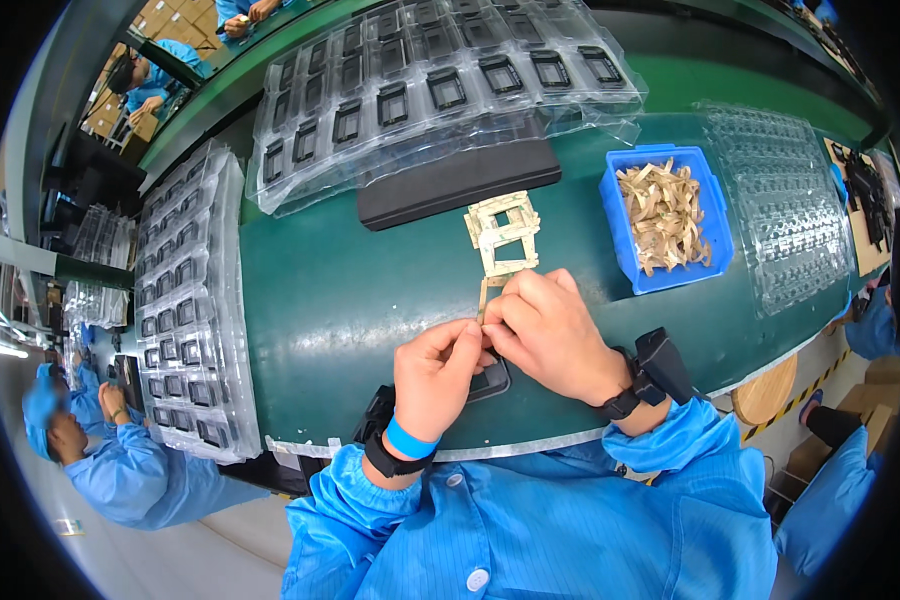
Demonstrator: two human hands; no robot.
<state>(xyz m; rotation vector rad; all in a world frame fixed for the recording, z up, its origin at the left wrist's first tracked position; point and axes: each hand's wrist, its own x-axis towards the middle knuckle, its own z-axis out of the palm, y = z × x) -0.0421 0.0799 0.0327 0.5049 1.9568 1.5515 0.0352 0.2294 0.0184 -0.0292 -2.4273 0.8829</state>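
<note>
1. Left hand [440, 370], blue band at the wrist: thumb and index finger pinched close together at the near end of a narrow tan strip [483, 302].
2. Right hand [550, 335]: thumb and forefinger also drawn together at the strip; remaining fingers curled. Exact contact is partly hidden.
3. Strip: located between the fingertips, above the green work surface [320, 320]. Long axis runs roughly away from the wearer, far end toward the cream pieces. Appearance: slim, flat, matte, tan.
4. Black rounded frame [492, 382]: below the hands, mostly covered; cannot tell whether fingers grip it.
5. Cream strip pieces [511, 268]: just beyond the hands, overlapping in a ladder-like outline around two openings; long axis points away from the wearer.
6. Blue bin [622, 235]: right of the pieces, holding curled tan scraps [665, 215].
7. Flat black case [460, 185]: beyond the pieces.
8. Clear plastic trays [420, 105]: farther still, behind the case, black frames in their pockets.
</note>
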